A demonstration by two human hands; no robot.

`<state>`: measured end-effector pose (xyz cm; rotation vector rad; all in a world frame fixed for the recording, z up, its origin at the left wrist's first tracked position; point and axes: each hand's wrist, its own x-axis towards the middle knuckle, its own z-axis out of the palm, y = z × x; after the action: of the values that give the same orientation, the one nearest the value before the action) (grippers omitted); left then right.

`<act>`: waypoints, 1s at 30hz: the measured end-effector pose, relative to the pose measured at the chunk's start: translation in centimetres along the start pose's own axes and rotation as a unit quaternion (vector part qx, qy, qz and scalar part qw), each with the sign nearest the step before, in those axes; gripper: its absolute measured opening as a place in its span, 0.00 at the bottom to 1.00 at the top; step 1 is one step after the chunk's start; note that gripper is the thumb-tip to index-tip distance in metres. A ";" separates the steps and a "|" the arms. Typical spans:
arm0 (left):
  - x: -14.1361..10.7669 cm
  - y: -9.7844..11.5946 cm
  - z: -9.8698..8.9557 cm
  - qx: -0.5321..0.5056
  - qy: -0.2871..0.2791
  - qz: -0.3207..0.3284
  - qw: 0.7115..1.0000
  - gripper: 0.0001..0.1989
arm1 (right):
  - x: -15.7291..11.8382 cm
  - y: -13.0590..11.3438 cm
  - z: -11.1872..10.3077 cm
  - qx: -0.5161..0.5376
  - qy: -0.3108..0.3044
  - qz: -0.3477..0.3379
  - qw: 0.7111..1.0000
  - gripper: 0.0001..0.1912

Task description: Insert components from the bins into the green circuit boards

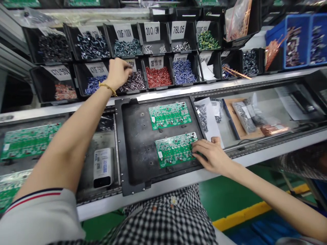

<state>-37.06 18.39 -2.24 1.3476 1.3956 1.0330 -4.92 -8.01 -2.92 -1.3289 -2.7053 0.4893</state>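
The lower green circuit board (pixel 176 149), a thin, glossy rectangle dotted with tiny parts, lies toward the right side of a matte black tray (pixel 136 146) with a raised, screwed rim. The fingertips of the right hand (pixel 211 154) touch its right end, drawn close together; whether that grip is clamped on a small component, I cannot tell. Just beyond lies a matching upper board (pixel 170 115). The left hand (pixel 119 73) is above brown cylindrical parts (pixel 136 81), thumb and fingers nearly meeting, though I cannot tell whether they pinch anything. Its forearm cuts across the view, covering part of the black plastic bins (pixel 156 48) and of another green board (pixel 28 141) at left. Beside the brown parts sit small red parts (pixel 157 76), then blue ones. A smooth white rounded box (pixel 103 166) stands left of the tray; right of it are creased white paper (pixel 212 120) and clear plastic bags (pixel 244 117).
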 end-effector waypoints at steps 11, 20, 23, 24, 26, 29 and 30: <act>0.1 2.9 -0.7 -0.450 0.007 -0.113 0.886 0.18 | -0.6 -0.5 0.9 -0.130 0.070 -0.073 0.986 0.11; -5.9 5.4 5.3 -0.482 -0.101 -0.151 0.857 0.09 | -1.3 1.2 1.0 -0.076 0.142 0.015 0.987 0.14; -8.7 4.8 7.5 -0.466 -0.126 -0.200 0.853 0.05 | -1.3 2.0 0.9 -0.101 0.151 0.013 0.983 0.16; -9.7 4.5 8.1 -0.459 -0.135 -0.221 0.850 0.04 | -1.2 2.3 0.6 -0.107 0.145 0.019 0.983 0.16; -11.8 3.8 9.4 -0.445 -0.151 -0.264 0.842 0.03 | -0.9 2.9 -0.3 -0.095 0.121 0.038 0.987 0.16; -14.7 3.2 11.2 -0.406 -0.154 -0.313 0.845 0.04 | 0.5 3.2 -2.1 -0.015 0.127 0.064 0.990 0.13; -15.5 3.1 11.8 -0.390 -0.154 -0.325 0.848 0.04 | 1.1 3.2 -2.7 0.010 0.154 0.067 0.986 0.11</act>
<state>-25.04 2.77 -1.15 0.3542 0.9024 0.7311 -2.62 -4.65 -1.47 -1.4533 -2.3671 0.2911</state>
